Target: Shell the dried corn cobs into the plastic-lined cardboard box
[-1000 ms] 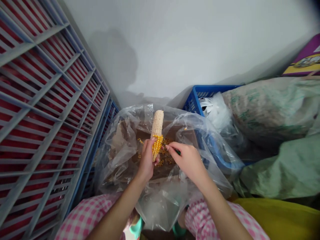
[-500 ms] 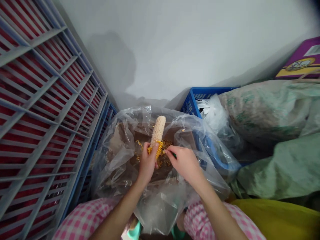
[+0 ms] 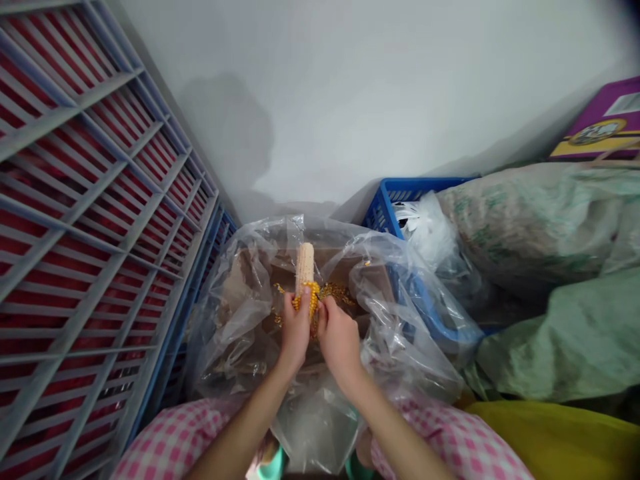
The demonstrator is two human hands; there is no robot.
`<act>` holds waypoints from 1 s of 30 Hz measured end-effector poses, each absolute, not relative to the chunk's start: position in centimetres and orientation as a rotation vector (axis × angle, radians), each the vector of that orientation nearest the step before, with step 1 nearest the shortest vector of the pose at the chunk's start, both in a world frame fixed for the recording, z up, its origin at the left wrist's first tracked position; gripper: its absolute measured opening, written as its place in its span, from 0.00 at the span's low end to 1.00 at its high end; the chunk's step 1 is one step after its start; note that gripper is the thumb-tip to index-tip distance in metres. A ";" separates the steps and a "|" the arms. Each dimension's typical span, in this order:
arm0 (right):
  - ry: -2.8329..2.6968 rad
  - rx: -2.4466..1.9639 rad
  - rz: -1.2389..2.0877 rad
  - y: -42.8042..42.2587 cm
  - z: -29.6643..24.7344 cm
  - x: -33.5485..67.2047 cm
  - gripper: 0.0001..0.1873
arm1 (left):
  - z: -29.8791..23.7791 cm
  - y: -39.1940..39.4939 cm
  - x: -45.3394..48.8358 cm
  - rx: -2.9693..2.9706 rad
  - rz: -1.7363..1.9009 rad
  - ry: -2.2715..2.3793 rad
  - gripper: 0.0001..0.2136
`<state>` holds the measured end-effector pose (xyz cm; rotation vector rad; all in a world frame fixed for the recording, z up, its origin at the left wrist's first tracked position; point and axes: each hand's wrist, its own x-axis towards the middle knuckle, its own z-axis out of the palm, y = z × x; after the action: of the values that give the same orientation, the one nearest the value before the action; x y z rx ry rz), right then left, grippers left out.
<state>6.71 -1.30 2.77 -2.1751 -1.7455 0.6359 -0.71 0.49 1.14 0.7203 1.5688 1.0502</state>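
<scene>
Corn cob (image 3: 305, 265): between the hands, far end stripped bare; yellow kernels remain around the near part, so this ear looks only partly finished.
Left hand (image 3: 296, 330): closed around the kernelled part, thumb on top.
Right hand (image 3: 341, 339): pinched narrow at the cob's right side, seemingly on a thin dark tool (image 3: 319, 298), mostly hidden.
Loose kernels (image 3: 340, 292): below and beyond the hands.
Blue basket (image 3: 384, 205): farther off, right of both hands.
</scene>
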 end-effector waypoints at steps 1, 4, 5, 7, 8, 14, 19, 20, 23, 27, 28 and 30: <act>-1.712 -2.164 0.659 -1.3 2.7 6.4 0.15 | 1.3 0.4 -0.6 0.659 1.082 1.548 0.17; -1.654 -2.077 0.748 -0.9 3.1 6.4 0.14 | 2.0 0.4 -0.4 0.494 1.108 1.468 0.19; -1.642 -2.051 0.760 -0.7 3.4 6.8 0.14 | 2.2 0.5 -0.5 0.461 1.102 1.449 0.19; -1.650 -2.021 0.763 -0.2 4.2 7.8 0.14 | 2.6 0.9 -0.8 0.431 1.099 1.415 0.19; -1.686 -2.003 0.761 0.0 4.6 8.4 0.13 | 2.8 1.1 -1.0 0.427 1.103 1.401 0.18; -2.033 -1.915 0.631 0.1 5.8 10.1 0.12 | 2.5 1.6 -1.4 0.480 1.110 1.407 0.18; -2.153 -2.047 0.467 -0.4 5.5 9.0 0.13 | 2.0 1.1 -0.8 0.506 1.102 1.483 0.19; -2.139 -2.095 0.445 -0.4 5.4 8.6 0.14 | 1.9 1.0 -0.6 0.505 1.105 1.491 0.19; -2.122 -2.191 0.397 -0.6 5.2 7.3 0.13 | 1.6 0.6 -0.2 0.485 1.134 1.486 0.19; -2.259 -2.171 0.417 -0.9 5.2 6.0 0.09 | 1.0 0.3 -0.2 0.451 1.246 1.500 0.17; -2.281 -2.175 0.425 -1.0 5.2 5.8 0.09 | 0.9 0.2 -0.3 0.444 1.251 1.509 0.17; -2.295 -2.198 0.427 -1.3 5.1 5.6 0.09 | 0.5 0.1 -0.3 0.451 1.240 1.530 0.17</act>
<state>5.55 -1.25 5.14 -2.1984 -2.2954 0.4273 -0.32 0.14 0.55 0.4511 1.5300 1.2399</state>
